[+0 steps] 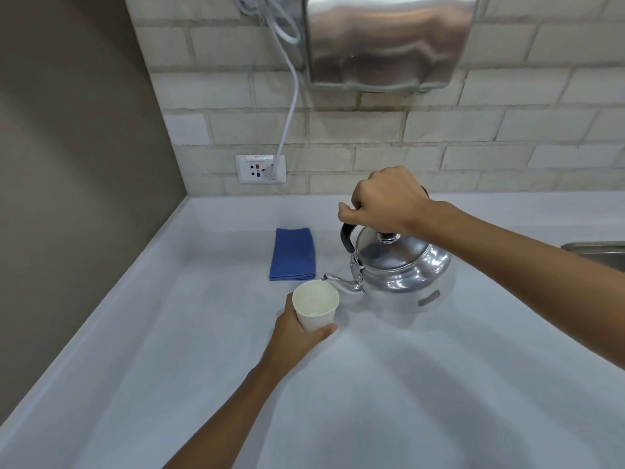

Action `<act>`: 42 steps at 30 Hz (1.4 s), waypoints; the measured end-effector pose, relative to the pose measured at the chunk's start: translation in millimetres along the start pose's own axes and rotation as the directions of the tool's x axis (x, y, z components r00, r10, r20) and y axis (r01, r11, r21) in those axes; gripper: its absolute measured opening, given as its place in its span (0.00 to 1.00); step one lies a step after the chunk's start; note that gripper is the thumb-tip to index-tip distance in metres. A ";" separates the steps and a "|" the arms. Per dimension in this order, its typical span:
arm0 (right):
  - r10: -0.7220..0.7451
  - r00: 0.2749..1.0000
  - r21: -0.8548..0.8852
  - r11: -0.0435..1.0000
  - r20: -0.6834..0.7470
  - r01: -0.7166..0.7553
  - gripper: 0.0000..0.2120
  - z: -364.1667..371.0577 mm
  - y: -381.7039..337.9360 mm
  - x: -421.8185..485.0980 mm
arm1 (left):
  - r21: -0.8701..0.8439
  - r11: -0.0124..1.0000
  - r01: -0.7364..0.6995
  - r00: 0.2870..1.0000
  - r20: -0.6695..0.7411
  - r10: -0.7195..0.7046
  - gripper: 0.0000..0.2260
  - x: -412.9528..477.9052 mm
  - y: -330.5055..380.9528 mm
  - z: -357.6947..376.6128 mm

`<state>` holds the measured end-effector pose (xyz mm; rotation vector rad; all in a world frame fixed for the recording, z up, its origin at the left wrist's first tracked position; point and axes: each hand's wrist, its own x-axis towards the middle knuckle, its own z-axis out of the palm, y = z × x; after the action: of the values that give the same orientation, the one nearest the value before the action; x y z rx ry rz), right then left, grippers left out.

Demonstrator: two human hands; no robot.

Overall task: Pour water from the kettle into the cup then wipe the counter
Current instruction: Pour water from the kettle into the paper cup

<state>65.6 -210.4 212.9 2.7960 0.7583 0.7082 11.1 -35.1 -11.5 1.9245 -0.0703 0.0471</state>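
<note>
A shiny steel kettle (402, 265) with a black handle is tilted to the left above the white counter (169, 350). My right hand (385, 201) grips its handle from above. Its spout tip sits right at the rim of a white paper cup (316, 308). My left hand (294, 336) holds the cup from below and the side, tilted slightly toward me. A little water lies in the cup's bottom. A folded blue cloth (293, 253) lies flat on the counter behind the cup, left of the kettle.
A steel hand dryer (389, 42) hangs on the tiled wall above the kettle. Its white cord (291, 110) runs down to a wall socket (260, 169). A sink edge (595, 250) shows at the far right. A grey side wall bounds the counter's left.
</note>
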 end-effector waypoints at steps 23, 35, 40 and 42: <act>-0.144 0.990 -0.138 0.980 0.017 0.144 0.27 -22.3 -15.9 4.8 | -0.015 1.000 -0.008 1.000 0.009 0.008 0.35 0.6 0.4 -0.7; -0.152 0.988 -0.131 0.979 0.036 0.156 0.27 -21.0 -14.5 3.4 | -0.003 1.000 -0.010 1.000 0.001 0.010 0.37 1.3 -0.4 -0.5; -0.162 0.986 -0.146 0.975 0.036 0.166 0.28 -22.5 -14.7 2.9 | -0.006 1.000 -0.011 1.000 0.000 0.011 0.37 1.5 -0.7 -0.3; -0.167 0.986 -0.145 0.975 0.030 0.169 0.28 -23.4 -15.2 2.7 | -0.004 1.000 -0.012 1.000 -0.005 0.012 0.36 1.4 -0.5 -0.4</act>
<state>49.8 -195.3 230.4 2.5667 0.8885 0.6783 12.5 -34.5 -11.8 1.9203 -0.0784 0.0593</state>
